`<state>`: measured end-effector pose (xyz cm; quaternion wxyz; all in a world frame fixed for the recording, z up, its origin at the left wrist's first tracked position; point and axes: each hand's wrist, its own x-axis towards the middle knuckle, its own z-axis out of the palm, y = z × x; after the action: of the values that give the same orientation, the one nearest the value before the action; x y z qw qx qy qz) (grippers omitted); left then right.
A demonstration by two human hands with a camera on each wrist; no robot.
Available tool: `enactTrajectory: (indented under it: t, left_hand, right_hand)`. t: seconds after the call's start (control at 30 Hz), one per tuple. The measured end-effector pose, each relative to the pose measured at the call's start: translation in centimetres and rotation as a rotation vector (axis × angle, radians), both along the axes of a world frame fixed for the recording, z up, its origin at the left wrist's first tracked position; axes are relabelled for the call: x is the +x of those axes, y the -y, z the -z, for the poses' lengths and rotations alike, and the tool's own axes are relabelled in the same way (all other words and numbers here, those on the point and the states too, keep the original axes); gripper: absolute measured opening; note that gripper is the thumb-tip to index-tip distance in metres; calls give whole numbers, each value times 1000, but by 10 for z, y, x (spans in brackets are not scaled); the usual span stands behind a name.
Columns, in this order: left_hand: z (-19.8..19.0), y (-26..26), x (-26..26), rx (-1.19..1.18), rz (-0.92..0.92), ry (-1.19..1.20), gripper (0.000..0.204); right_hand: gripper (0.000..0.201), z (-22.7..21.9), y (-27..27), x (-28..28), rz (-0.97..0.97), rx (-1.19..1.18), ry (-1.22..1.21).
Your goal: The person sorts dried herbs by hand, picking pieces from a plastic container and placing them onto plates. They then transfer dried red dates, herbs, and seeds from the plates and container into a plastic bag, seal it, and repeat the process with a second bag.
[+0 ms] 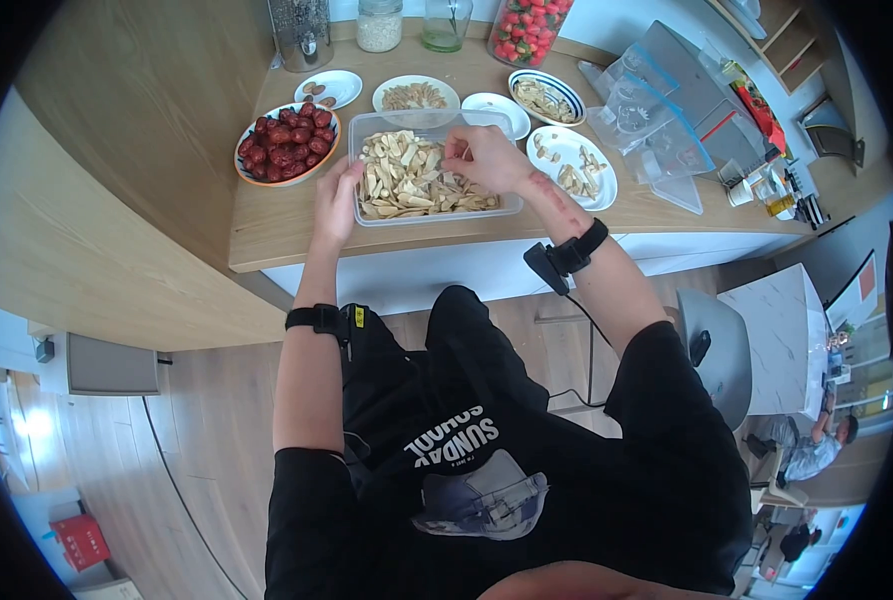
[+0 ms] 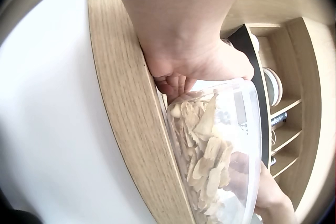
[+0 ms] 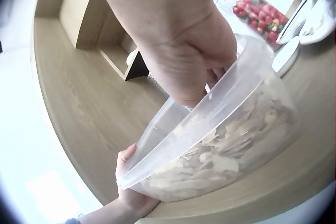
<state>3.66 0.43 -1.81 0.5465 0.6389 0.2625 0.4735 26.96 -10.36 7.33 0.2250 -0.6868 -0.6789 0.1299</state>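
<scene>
A clear plastic box (image 1: 436, 213) holding many pale dried slices (image 1: 402, 178) stands near the counter's front edge. My left hand (image 1: 337, 203) grips its left end, thumb at the rim and fingers beneath or behind the wall, as the left wrist view shows of the hand (image 2: 197, 61). Over the right part of the box, my right hand (image 1: 488, 160) reaches in with bent fingers at the slices. In the right wrist view the rim partly hides the fingertips of that hand (image 3: 194, 61), so whether they pinch a slice cannot be told.
A bowl of red dates (image 1: 284, 146) stands left of the box. Behind are small plates (image 1: 416, 82), jars (image 1: 379, 25) and a strawberry container (image 1: 529, 30). To the right lie a plate of slices (image 1: 602, 192) and clear plastic containers (image 1: 656, 125).
</scene>
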Motion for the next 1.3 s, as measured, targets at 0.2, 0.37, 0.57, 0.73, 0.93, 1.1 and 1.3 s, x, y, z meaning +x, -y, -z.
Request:
enactTrajectory:
  t: [0.2, 0.37, 0.57, 0.73, 0.93, 1.1, 1.3]
  left_hand:
    - [-2, 3, 0, -3, 7, 13, 46]
    - [-3, 2, -1, 2, 16, 9, 46]
    - [-1, 1, 1, 0, 6, 34, 46]
    - [-3, 2, 0, 44, -11, -29, 45]
    - [-3, 2, -1, 4, 8, -25, 45]
    - [-8, 6, -1, 28, -17, -26, 46]
    - [-3, 3, 1, 5, -1, -17, 47]
  right_hand:
    - [16, -9, 14, -20, -232, -80, -87]
    - [15, 5, 11, -18, -202, -119, 55]
    - [14, 6, 13, -13, -72, -113, 85]
    - [13, 6, 17, -10, 90, -12, 205]
    - [14, 9, 16, -9, 39, -70, 184]
    - [15, 5, 18, -18, 1, -75, 179]
    - [11, 8, 13, -15, -60, -51, 91]
